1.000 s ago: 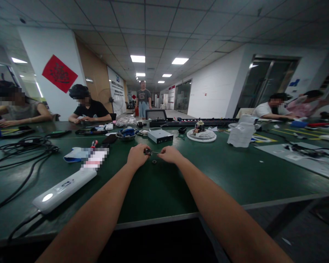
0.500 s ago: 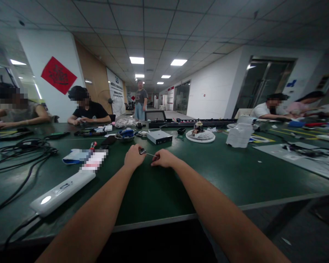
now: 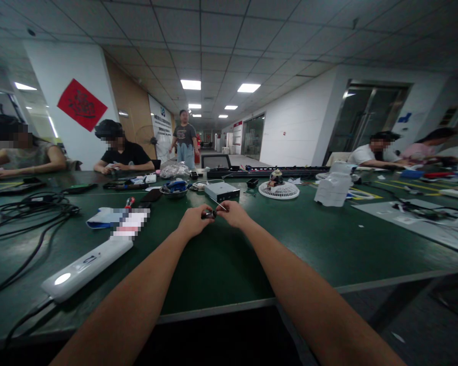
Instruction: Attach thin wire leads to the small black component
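Observation:
My left hand (image 3: 193,220) is closed around a small dark, shiny rounded part (image 3: 208,215), whose kind I cannot make out. Close beside it, my right hand (image 3: 234,213) pinches a thin metal rod (image 3: 219,205) that points up and to the left. The right fingertips meet the dark part's right end; whether they grip it is too small to tell. Just beyond both hands sits a silver disc drive (image 3: 222,191) with a black front, flat on the green table (image 3: 221,269).
A white fan grille (image 3: 278,190) with a motor lies right of the drive, near a wrapped white object (image 3: 333,188). To the left are a white power strip (image 3: 86,269), black cables (image 3: 30,208) and a blue bowl (image 3: 174,188). Several people sit around the table; one stands behind.
My hands have come closer together and shifted slightly right. The rod, earlier spanning between them, now slants up from my right fingers. The standing person has moved left and nearer.

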`<action>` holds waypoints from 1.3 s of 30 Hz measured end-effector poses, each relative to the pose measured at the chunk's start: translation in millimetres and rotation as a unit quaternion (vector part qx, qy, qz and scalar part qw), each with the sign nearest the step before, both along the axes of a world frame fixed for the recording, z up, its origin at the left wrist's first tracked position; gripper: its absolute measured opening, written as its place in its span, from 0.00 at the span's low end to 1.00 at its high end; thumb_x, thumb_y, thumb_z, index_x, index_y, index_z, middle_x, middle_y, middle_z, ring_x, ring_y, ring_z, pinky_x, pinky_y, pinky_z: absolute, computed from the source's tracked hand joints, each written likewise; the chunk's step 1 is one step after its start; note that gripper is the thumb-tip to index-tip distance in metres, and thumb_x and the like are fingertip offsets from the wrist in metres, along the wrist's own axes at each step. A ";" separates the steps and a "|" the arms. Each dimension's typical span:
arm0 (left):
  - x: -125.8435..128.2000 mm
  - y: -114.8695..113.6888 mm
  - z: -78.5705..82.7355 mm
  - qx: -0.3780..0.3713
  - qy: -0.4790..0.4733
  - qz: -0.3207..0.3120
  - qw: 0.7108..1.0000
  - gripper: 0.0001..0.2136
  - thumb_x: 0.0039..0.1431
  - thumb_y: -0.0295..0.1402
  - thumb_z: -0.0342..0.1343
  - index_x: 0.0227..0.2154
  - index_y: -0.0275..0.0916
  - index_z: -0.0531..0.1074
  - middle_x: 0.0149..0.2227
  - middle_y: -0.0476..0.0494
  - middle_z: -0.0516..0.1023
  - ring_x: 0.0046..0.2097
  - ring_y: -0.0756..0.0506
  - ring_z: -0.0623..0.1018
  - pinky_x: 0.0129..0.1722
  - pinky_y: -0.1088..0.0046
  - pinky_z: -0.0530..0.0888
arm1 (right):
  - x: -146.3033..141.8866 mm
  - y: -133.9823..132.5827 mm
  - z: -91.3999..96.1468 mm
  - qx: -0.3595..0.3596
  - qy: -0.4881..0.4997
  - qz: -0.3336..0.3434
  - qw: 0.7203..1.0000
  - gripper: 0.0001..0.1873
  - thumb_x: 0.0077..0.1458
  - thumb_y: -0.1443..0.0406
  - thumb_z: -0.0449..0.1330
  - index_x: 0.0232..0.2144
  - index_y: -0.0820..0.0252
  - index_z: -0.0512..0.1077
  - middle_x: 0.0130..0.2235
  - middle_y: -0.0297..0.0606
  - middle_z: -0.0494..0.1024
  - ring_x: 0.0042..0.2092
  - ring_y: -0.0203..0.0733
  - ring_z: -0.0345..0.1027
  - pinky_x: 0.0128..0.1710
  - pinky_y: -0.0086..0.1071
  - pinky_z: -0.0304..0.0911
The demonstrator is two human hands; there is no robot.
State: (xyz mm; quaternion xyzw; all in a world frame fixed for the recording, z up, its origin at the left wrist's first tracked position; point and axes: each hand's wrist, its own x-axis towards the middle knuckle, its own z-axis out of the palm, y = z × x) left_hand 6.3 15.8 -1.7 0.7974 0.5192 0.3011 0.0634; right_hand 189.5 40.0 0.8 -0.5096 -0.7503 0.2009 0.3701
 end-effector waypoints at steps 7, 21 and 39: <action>0.6 -6.3 5.9 0.005 -0.019 -0.044 0.999 0.15 0.51 0.35 0.62 0.43 0.43 0.74 0.38 0.49 0.81 0.40 0.45 0.79 0.43 0.70 0.72 | 2.2 -3.4 4.1 -0.014 -0.010 -0.023 1.000 0.11 0.45 0.63 0.67 0.33 0.60 0.78 0.30 0.33 0.77 0.31 0.35 0.66 0.32 0.27 0.59; -0.5 -5.2 5.2 0.025 -0.036 -0.055 0.998 0.14 0.48 0.31 0.63 0.40 0.42 0.75 0.39 0.48 0.81 0.42 0.45 0.79 0.45 0.70 0.72 | -3.1 -4.7 -1.1 -0.111 0.008 -0.034 0.993 0.15 0.48 0.58 0.65 0.36 0.63 0.77 0.30 0.35 0.77 0.32 0.35 0.68 0.29 0.25 0.58; -9.1 2.5 0.9 -0.004 -0.007 0.068 0.998 0.13 0.47 0.33 0.63 0.39 0.45 0.75 0.35 0.50 0.81 0.39 0.45 0.78 0.39 0.72 0.70 | 8.1 -8.5 7.8 -0.011 -0.161 -0.053 0.985 0.11 0.52 0.62 0.61 0.37 0.50 0.81 0.38 0.38 0.81 0.41 0.43 0.72 0.39 0.30 0.63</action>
